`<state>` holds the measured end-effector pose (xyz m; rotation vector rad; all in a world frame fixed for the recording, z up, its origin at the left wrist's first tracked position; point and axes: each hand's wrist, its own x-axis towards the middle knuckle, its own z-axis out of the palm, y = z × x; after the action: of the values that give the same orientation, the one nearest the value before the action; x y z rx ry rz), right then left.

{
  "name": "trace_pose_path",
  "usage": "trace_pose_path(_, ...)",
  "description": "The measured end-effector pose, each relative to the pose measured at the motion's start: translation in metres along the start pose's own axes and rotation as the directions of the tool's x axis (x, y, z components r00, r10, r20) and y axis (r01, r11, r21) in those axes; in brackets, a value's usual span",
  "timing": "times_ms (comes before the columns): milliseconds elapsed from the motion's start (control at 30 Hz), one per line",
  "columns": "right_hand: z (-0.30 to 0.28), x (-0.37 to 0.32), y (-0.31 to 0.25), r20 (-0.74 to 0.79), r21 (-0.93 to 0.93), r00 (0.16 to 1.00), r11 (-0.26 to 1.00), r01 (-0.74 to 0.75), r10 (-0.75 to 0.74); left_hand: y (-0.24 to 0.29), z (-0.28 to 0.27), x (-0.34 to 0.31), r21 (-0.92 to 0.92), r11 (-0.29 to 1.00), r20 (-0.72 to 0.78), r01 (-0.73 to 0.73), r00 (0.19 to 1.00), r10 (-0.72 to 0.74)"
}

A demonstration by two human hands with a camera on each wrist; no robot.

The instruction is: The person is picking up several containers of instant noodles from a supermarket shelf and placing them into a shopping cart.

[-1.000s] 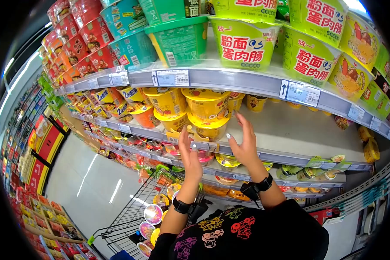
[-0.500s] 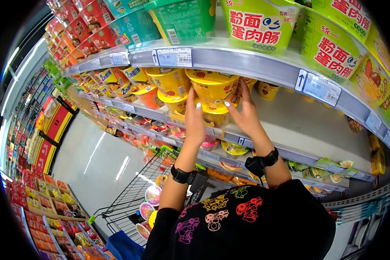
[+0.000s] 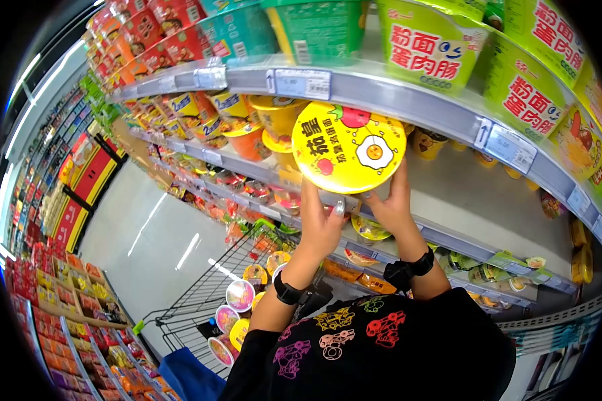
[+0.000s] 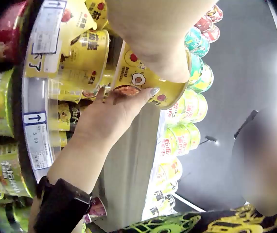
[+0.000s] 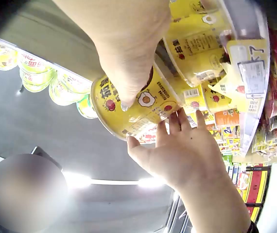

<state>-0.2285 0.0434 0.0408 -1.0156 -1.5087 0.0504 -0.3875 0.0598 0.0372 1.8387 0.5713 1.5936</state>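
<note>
A yellow tub of instant noodles (image 3: 349,148) is held between my two hands in front of the shelf. It is tilted so that its round lid, printed with a tomato and a fried egg, faces the head camera. My left hand (image 3: 320,224) grips its lower left side, and my right hand (image 3: 392,206) grips its lower right side. In the left wrist view the thumb of the right hand (image 4: 107,119) lies along the printed wall of the tub (image 4: 148,80). The right wrist view has the left hand (image 5: 180,153) with its fingertips at the tub (image 5: 138,109).
More yellow tubs (image 3: 277,120) stand to the left on the same shelf (image 3: 475,200). Just above runs another shelf's edge with price tags (image 3: 301,83), bearing green tubs (image 3: 428,43). A wire cart (image 3: 194,317) holding several noodle tubs is below left.
Both hands closed in from either side onto the upper yellow tub. They have drawn it out of the stack towards me and tipped its lid to face me.
</note>
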Motion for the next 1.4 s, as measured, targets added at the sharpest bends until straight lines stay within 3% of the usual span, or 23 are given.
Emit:
trace_pose_path(33, 0.008, -0.007, 0.006, -0.04, 0.044, 0.999, 0.999, 0.025, -0.023, 0.005, -0.006, -0.004, -0.007, 1.0, -0.012, 0.017, 1.0, -0.017)
trace_pose_path(67, 0.012, -0.011, 0.005, -0.032, 0.103, 0.999, 0.995, 0.006, -0.003, 0.015, -0.016, -0.006, 0.131, 0.991, 0.031, -0.032, 0.999, 0.028)
trace_pose_path(167, 0.032, -0.014, -0.009, -0.01, 0.341, 1.0, 0.94, -0.024, 0.029, 0.03, -0.034, -0.023, 0.325, 0.941, -0.023, -0.095, 0.994, 0.109)
trace_pose_path(333, 0.061, -0.004, -0.064, -0.019, 0.485, 0.999, 0.874, -0.022, 0.036, 0.053, -0.099, -0.043, 0.515, 0.849, -0.007, -0.116, 0.99, 0.139)
trace_pose_path(400, 0.07, -0.006, -0.079, -0.019, 0.475, 0.999, 0.88, -0.019, 0.032, 0.067, -0.121, -0.05, 0.497, 0.857, -0.011, -0.137, 0.986, 0.164)
trace_pose_path(533, 0.091, -0.009, -0.115, 0.049, 0.645, 0.998, 0.764, -0.003, -0.037, 0.102, -0.155, -0.062, 0.506, 0.85, -0.046, -0.149, 0.979, 0.199)
trace_pose_path(633, 0.108, -0.017, -0.127, 0.201, 0.716, 0.975, 0.664, -0.215, 0.099, 0.11, -0.183, -0.073, 0.513, 0.835, -0.014, -0.198, 0.971, 0.238)
trace_pose_path(700, 0.122, -0.04, -0.119, 0.406, 0.851, 0.876, 0.241, -0.466, 0.259, 0.113, -0.201, -0.078, 0.501, 0.835, 0.025, -0.227, 0.968, 0.249)
trace_pose_path(767, 0.139, -0.051, -0.122, 0.583, 0.687, 0.719, 0.242, -0.685, 0.379, 0.114, -0.217, -0.084, 0.494, 0.84, 0.039, -0.224, 0.971, 0.236)
trace_pose_path(800, 0.14, -0.052, -0.135, 0.676, 0.633, 0.673, 0.231, -0.739, 0.299, 0.117, -0.223, -0.086, 0.49, 0.846, 0.039, -0.21, 0.975, 0.219)
trace_pose_path(933, 0.154, -0.071, -0.159, 0.838, 0.481, 0.479, 0.058, -0.875, 0.263, 0.111, -0.235, -0.096, 0.368, 0.919, -0.095, -0.145, 0.977, 0.192)
trace_pose_path(1033, 0.158, -0.084, -0.166, 0.873, 0.449, 0.463, 0.116, -0.886, 0.156, 0.114, -0.239, -0.102, 0.208, 0.974, -0.163, -0.093, 0.978, 0.128)
trace_pose_path(1100, 0.156, -0.091, -0.162, 0.915, 0.348, 0.372, 0.163, -0.923, 0.154, 0.117, -0.246, -0.106, 0.144, 0.988, -0.184, -0.049, 0.98, 0.075)
trace_pose_path(1267, 0.158, -0.11, -0.155, 0.961, 0.193, 0.26, 0.46, -0.867, 0.088, 0.129, -0.261, -0.112, -0.135, 0.989, -0.173, 0.056, 0.982, -0.079)
trace_pose_path(1400, 0.162, -0.131, -0.153, 0.97, 0.222, 0.244, 0.456, -0.862, -0.01, 0.133, -0.275, -0.118, -0.158, 0.981, -0.068, 0.112, 0.99, -0.124)
